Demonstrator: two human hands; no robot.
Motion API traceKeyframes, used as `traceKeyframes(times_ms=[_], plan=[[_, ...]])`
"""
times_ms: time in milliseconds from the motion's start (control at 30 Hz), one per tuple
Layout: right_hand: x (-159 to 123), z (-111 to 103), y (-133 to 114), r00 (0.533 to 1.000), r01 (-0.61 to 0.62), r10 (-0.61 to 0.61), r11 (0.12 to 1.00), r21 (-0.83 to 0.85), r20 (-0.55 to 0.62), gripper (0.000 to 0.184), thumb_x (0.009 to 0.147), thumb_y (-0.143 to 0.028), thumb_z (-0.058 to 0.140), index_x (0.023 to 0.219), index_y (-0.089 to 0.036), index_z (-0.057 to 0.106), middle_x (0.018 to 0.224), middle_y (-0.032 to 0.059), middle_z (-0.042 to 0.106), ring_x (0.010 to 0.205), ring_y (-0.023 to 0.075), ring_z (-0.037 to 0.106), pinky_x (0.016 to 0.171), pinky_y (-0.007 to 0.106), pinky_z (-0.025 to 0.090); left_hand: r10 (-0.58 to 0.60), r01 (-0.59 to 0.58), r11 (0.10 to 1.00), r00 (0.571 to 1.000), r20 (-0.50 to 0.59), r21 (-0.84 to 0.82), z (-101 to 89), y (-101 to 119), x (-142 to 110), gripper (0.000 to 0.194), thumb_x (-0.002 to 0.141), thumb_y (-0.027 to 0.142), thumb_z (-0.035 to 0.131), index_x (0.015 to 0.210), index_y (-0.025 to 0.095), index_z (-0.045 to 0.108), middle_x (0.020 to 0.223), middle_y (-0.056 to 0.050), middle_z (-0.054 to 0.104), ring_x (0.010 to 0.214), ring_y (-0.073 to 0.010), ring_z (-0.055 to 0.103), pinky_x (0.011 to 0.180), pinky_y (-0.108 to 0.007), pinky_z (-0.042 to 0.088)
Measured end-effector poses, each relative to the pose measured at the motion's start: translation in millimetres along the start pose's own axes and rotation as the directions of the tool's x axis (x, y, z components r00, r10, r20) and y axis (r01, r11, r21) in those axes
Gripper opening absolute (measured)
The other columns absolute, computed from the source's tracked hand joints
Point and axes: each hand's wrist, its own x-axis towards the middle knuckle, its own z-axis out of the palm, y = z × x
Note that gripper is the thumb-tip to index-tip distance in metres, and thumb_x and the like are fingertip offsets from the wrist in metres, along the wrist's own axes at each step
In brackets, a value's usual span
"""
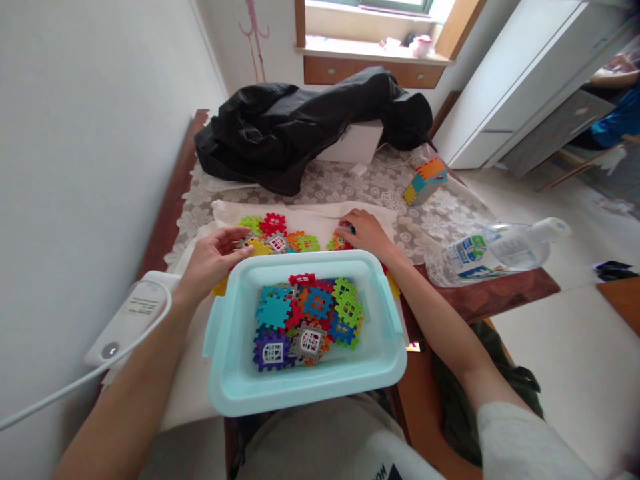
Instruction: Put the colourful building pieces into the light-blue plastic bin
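Behind the tub's far rim, my left hand (215, 257) is at the left of a spread of toothed plastic building tiles. Its thumb and fingers close round a tile at the edge, next to a yellow tile (260, 247) and a grey tile with a white window (278, 243). My right hand (367, 230) is at the right, its fingers curled down over a blue tile (352, 229) that is mostly hidden. Between the hands lie red tiles (273, 223) and green tiles (309, 243). A light-blue tub (380, 363) in front holds several more tiles in mixed colours.
An assembled tile block (426, 181) stands at the back right. A large clear bottle (495, 252) is on the right edge. Black cloth (300, 123) lies over a white box (353, 142) behind. A white device with a cable (135, 310) is at left.
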Motion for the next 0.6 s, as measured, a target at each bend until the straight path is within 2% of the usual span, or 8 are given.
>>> traceKeyframes(times_ms=[67,167,233,300,333,433,500,600], plan=[[0.5,1.7,2.2,1.000,0.012,-0.012,1.000,0.005,-0.002,0.033,0.116,-0.038,0.069,0.131,-0.015,0.087,0.139,0.0202,0.082,0.130,0.0384,0.073,0.114,0.050,0.054,-0.033,0.032,0.999,0.998,0.051,0.016,-1.4,1.6,-0.6,0.089,0.062,0.063,0.114,0.129,0.013,0.086,0.144,-0.022,0.087,0.111,-0.0291,0.083,0.104,-0.046,0.069],[0.9,3.4,4.6,1.000,0.023,-0.023,1.000,0.011,-0.007,0.032,0.115,-0.038,0.068,0.129,-0.016,0.087,0.137,0.0196,0.082,0.130,0.0384,0.073,0.115,0.050,0.054,-0.058,0.055,0.998,0.989,0.134,0.026,-1.4,3.1,-2.7,0.088,0.067,0.066,0.113,0.132,0.013,0.087,0.131,-0.020,0.092,0.097,-0.0273,0.084,0.082,-0.040,0.070],[0.9,3.7,5.2,1.000,0.024,-0.024,1.000,0.015,-0.012,0.032,0.115,-0.038,0.068,0.129,-0.016,0.087,0.137,0.0199,0.082,0.130,0.0385,0.073,0.115,0.050,0.054,-0.010,0.006,0.999,0.995,0.102,0.039,0.1,2.8,-3.4,0.084,0.069,0.065,0.112,0.130,0.013,0.088,0.124,-0.018,0.093,0.094,-0.0266,0.083,0.080,-0.039,0.069],[1.0,3.6,5.0,1.000,0.025,-0.025,1.000,0.017,-0.013,0.033,0.115,-0.038,0.068,0.129,-0.016,0.087,0.137,0.0200,0.082,0.130,0.0386,0.073,0.115,0.050,0.054,0.090,-0.087,0.994,0.995,-0.032,0.062,1.7,2.0,-2.8,0.078,0.071,0.064,0.110,0.127,0.014,0.089,0.127,-0.017,0.092,0.096,-0.0270,0.084,0.087,-0.043,0.072],[1.0,3.4,4.8,1.000,0.025,-0.025,1.000,0.016,-0.011,0.033,0.115,-0.038,0.068,0.128,-0.016,0.087,0.137,0.0199,0.082,0.129,0.0386,0.073,0.114,0.050,0.055,0.146,-0.138,0.988,0.981,-0.125,0.072,1.9,1.7,-2.0,0.076,0.072,0.064,0.109,0.126,0.015,0.089,0.129,-0.016,0.092,0.099,-0.0279,0.085,0.092,-0.046,0.073],[1.3,3.0,4.3,1.000,0.025,-0.025,1.000,0.015,-0.007,0.033,0.115,-0.039,0.067,0.128,-0.016,0.087,0.136,0.0195,0.083,0.128,0.0383,0.073,0.113,0.050,0.055,0.274,-0.275,0.960,0.897,-0.346,0.047,0.8,4.5,-1.0,0.064,0.084,0.059,0.103,0.133,0.021,0.085,0.136,-0.008,0.090,0.120,-0.0326,0.086,0.111,-0.054,0.071],[1.4,3.1,4.3,1.000,0.026,-0.026,1.000,0.015,-0.011,0.034,0.115,-0.039,0.068,0.129,-0.015,0.087,0.136,0.0199,0.082,0.128,0.0382,0.073,0.114,0.049,0.054,0.288,-0.338,0.938,0.882,-0.373,-0.074,0.6,10.4,-4.6,0.057,0.090,0.054,0.099,0.137,0.027,0.082,0.141,-0.004,0.088,0.137,-0.0341,0.083,0.120,-0.056,0.068],[1.0,3.6,4.4,1.000,0.023,-0.023,1.000,0.008,-0.017,0.033,0.116,-0.039,0.068,0.129,-0.015,0.087,0.136,0.0198,0.082,0.129,0.0383,0.073,0.113,0.049,0.054,0.260,-0.339,0.897,0.923,-0.282,-0.284,6.0,23.8,-19.5,0.055,0.082,0.056,0.105,0.129,0.035,0.085,0.141,-0.003,0.088,0.141,-0.0347,0.082,0.123,-0.055,0.069]])
